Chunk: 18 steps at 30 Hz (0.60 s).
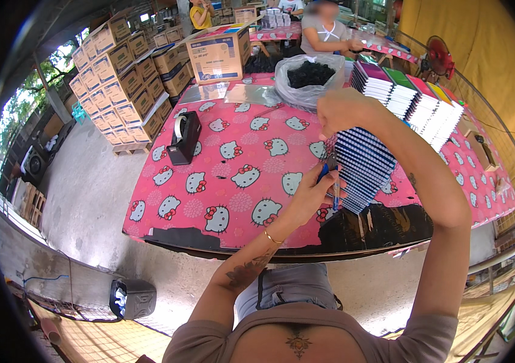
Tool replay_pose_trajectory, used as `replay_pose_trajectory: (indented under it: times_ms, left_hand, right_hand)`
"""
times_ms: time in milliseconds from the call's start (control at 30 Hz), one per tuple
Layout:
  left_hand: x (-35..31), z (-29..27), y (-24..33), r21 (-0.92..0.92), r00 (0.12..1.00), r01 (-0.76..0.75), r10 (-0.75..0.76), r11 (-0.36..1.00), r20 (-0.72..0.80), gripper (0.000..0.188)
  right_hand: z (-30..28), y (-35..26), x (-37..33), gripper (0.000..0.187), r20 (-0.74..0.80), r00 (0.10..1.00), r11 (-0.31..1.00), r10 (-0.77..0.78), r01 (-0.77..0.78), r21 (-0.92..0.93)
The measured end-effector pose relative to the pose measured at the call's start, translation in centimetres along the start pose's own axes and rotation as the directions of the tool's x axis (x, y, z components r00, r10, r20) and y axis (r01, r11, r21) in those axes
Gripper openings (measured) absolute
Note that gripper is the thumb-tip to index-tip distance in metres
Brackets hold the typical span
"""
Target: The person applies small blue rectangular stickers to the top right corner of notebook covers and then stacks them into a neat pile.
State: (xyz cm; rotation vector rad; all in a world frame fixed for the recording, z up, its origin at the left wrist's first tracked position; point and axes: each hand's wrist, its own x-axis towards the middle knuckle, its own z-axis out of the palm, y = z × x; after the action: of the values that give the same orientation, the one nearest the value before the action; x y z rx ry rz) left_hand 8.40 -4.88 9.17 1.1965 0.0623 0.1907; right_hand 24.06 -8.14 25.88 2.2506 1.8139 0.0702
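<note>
My left hand is closed around a pair of blue-handled pliers, its jaws pointing away from me. The pliers are at the left edge of a stack of spiral-bound notebooks, whose dark coil spines show as rows against the white pages. Above the far left corner of this stack, my right hand is bent over with its fingers curled downward. What those fingers hold, if anything, is too small to make out.
On the pink patterned table are a black tape dispenser, a plastic bag of black coils, a cardboard box and stacked colourful notebooks. Stacked cartons stand left. A person works across the table.
</note>
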Motion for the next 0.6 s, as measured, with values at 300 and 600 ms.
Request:
replay_pose_trajectory:
  times_ms: [300,600]
  left_hand:
    - [-0.5,-0.5,-0.3,-0.009,1.0,0.012,-0.012,1.0,-0.02,0.038]
    - [-0.6,0.2,-0.3,-0.077,0.999,0.031,-0.034,0.997,-0.042,0.041]
  right_hand:
    - [0.2,-0.1,1.1,0.044,0.026,1.0,0.999,-0.012,0.013,-0.031]
    - [0.5,0.2,0.8,0.042,-0.001,1.0,0.999,-0.001,0.001,-0.053]
